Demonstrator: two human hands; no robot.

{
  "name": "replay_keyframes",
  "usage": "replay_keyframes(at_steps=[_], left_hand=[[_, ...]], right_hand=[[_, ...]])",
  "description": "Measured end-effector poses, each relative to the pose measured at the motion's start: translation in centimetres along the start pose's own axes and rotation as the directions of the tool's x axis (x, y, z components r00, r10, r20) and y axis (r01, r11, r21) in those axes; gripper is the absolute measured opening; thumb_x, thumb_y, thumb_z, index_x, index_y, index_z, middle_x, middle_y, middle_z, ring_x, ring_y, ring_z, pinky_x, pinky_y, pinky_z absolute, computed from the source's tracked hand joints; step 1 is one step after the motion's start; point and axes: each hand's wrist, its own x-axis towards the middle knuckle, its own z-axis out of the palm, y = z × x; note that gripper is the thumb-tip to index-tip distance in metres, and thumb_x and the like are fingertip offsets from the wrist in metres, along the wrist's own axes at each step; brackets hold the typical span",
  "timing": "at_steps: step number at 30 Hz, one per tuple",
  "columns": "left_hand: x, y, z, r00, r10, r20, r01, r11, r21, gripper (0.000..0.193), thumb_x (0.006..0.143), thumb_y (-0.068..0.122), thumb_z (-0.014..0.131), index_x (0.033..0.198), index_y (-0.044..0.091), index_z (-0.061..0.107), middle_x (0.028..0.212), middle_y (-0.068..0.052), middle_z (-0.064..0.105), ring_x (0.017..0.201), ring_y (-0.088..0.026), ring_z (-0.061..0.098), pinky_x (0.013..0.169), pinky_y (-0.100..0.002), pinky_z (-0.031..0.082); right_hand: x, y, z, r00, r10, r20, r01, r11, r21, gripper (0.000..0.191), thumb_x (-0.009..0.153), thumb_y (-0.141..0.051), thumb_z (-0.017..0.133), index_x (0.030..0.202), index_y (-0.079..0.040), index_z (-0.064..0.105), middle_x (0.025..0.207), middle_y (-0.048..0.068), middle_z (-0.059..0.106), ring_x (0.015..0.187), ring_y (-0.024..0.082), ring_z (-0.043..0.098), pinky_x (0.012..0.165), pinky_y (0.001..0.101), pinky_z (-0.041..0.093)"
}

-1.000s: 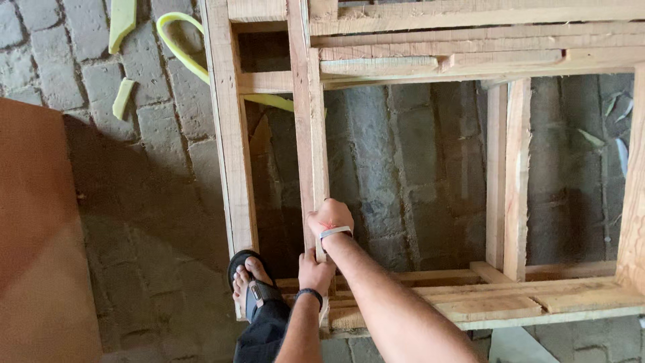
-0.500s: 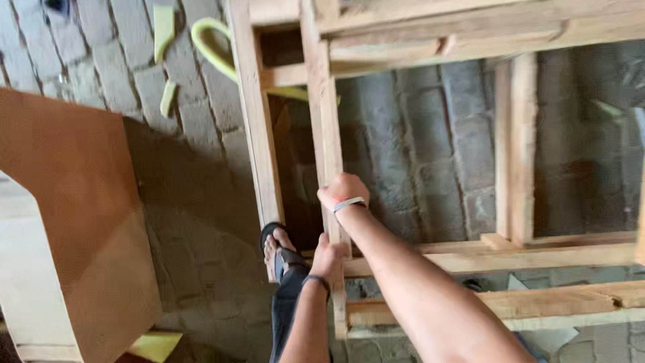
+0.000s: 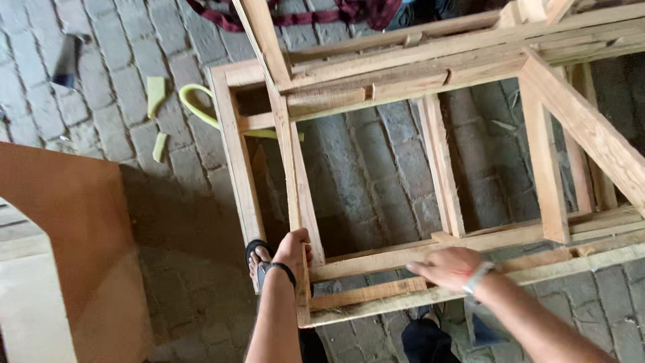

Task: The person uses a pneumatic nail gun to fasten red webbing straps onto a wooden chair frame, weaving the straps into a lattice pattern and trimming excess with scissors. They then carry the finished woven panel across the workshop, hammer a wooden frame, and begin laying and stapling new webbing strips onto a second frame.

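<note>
The wooden frame (image 3: 430,87) runs off the top and right edges, so its full shape cannot be told. The left hand (image 3: 293,250) covers part of the upright slat (image 3: 293,168) it grips, its fingertips hidden behind the wood. The brown board (image 3: 74,235) is cut by the left edge. The sandalled foot (image 3: 257,259) is partly hidden under the frame.

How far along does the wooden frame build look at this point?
Done: the pale wooden frame on the brick paving already has its outer rails and several uprights joined. In hand: the left hand grips the near end of a long wooden slat lying across the frame, and the right hand rests flat on the front rail. Left: the frame is bare, open between its bars, and a brown flat board lies unused beside it.
</note>
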Motion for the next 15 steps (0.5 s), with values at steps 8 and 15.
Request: replay_keyframes(at_steps=[8,15], left_hand=[[-8.5,-1.6,3.0,0.984,-0.111,0.141,0.125,0.987,-0.096,0.026,0.085,0.037,0.057,0.073,0.013,0.057,0.057,-0.008,0.046,0.049,-0.026,0.047,0.048,-0.045,0.042],[-17.1,-8.8,8.1,0.996,0.033,0.081,-0.039,0.996,0.077,0.025,0.076,0.025,0.066,0.065,0.014,0.047,0.055,-0.008,0.045,0.046,-0.026,0.045,0.045,-0.043,0.033]], right_hand=[[-3.9,3.5,-1.5,0.992,0.046,-0.114,-0.068,0.979,-0.193,0.086,0.098,-0.077,0.024,0.088,-0.013,0.08,0.087,0.012,0.075,0.09,0.028,0.075,0.09,0.0455,0.057],[-9.6,12.2,4.9,0.916,-0.27,-0.297,0.267,0.962,-0.053,0.056,0.092,-0.063,0.045,0.088,-0.019,0.079,0.092,0.007,0.075,0.098,0.032,0.068,0.093,0.049,0.05]])
